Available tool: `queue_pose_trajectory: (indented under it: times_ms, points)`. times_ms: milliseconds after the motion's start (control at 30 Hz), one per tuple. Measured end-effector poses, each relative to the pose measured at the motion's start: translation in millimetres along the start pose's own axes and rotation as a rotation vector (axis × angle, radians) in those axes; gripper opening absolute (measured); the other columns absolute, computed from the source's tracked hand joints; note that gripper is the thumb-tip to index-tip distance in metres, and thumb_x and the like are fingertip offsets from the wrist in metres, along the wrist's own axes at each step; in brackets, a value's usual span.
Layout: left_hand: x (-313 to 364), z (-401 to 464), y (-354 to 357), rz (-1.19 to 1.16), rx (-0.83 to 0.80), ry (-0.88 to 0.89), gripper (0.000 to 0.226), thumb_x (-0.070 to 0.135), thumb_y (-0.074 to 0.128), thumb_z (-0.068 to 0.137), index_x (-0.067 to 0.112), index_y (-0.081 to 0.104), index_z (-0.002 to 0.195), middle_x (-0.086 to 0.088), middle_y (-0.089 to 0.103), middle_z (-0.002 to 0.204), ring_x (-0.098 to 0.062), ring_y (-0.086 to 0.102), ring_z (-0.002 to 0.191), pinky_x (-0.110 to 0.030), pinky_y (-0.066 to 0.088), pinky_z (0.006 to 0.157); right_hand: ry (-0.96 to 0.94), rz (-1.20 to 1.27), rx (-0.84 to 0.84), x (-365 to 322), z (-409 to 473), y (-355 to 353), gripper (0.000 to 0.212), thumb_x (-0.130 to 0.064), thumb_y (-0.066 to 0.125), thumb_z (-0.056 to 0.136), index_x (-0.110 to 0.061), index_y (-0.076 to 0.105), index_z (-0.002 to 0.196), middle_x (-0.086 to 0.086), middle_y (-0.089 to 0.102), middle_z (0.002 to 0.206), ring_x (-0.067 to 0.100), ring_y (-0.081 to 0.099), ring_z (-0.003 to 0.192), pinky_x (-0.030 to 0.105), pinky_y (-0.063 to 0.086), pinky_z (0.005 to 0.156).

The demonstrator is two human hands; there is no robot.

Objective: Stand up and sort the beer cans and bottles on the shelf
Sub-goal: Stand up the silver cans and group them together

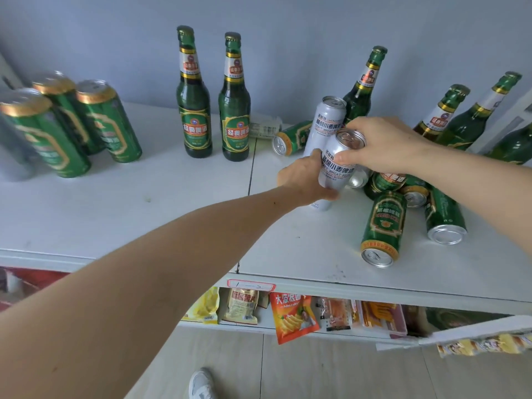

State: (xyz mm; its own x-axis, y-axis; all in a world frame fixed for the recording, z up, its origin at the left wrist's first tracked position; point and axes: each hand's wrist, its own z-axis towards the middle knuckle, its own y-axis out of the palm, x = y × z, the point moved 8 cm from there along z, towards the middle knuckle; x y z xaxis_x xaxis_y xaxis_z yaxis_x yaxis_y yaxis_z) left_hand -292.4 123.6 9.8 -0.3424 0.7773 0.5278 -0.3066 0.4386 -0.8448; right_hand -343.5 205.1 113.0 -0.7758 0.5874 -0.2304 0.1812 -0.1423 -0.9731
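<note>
Both hands hold one white beer can (339, 165), upright just above the white shelf top (144, 203). My left hand (305, 180) wraps its lower body from the left; my right hand (383, 145) grips its top rim. A second white can (326, 122) stands right behind it. Three green cans (72, 125) stand at the far left. Two green bottles (214, 110) stand upright at the back middle. Several green cans (384, 226) lie on their sides at the right, one more (290, 138) behind the white cans. Several green bottles (460, 116) stand or lean at the back right.
A grey wall (288, 24) backs the shelf. A seam (252, 174) divides the shelf top in two. Below the front edge (374, 289) hang snack packets (293, 315) on a lower shelf. A white shoe (201, 384) shows on the tiled floor.
</note>
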Motion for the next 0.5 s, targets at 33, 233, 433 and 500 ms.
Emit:
queue_pose_trajectory:
  times_ms: [33,233,433,500]
  points:
    - [-8,-7,-8,-0.002,0.014,-0.016,0.073,0.053,0.078,0.066,0.016,0.041,0.116,0.000,0.060,0.106,-0.024,0.058,0.099,-0.033,0.041,0.070,-0.023,-0.014,0.003,-12,1,1,0.039,-0.041,0.074,0.079,-0.017,0.064,0.109,0.004,0.067,0.098,0.024,0.060,0.085,0.031,0.045,0.069]
    - [-76,-56,-63,0.012,0.064,-0.149,0.078,0.054,0.078,0.064,0.018,0.041,0.122,0.000,0.061,0.115,-0.024,0.058,0.106,-0.034,0.044,0.075,-0.152,-0.018,-0.022,-104,8,17,0.046,-0.045,0.073,0.078,-0.015,0.059,0.109,0.006,0.064,0.099,0.027,0.057,0.090,0.035,0.047,0.073]
    - [-166,-121,-131,0.009,0.123,-0.298,0.073,0.051,0.079,0.065,0.018,0.041,0.119,0.000,0.061,0.114,-0.025,0.058,0.105,-0.032,0.040,0.072,-0.308,0.021,-0.062,-228,14,44,0.038,-0.043,0.073,0.076,-0.018,0.062,0.102,0.002,0.066,0.095,0.026,0.061,0.087,0.035,0.049,0.072]
    - [-201,-143,-155,0.007,0.138,-0.341,0.071,0.051,0.078,0.066,0.018,0.042,0.117,0.000,0.061,0.115,-0.025,0.058,0.105,-0.032,0.041,0.072,-0.363,0.013,-0.064,-275,16,53,0.040,-0.043,0.073,0.076,-0.013,0.062,0.100,0.005,0.067,0.091,0.028,0.062,0.087,0.037,0.051,0.074]
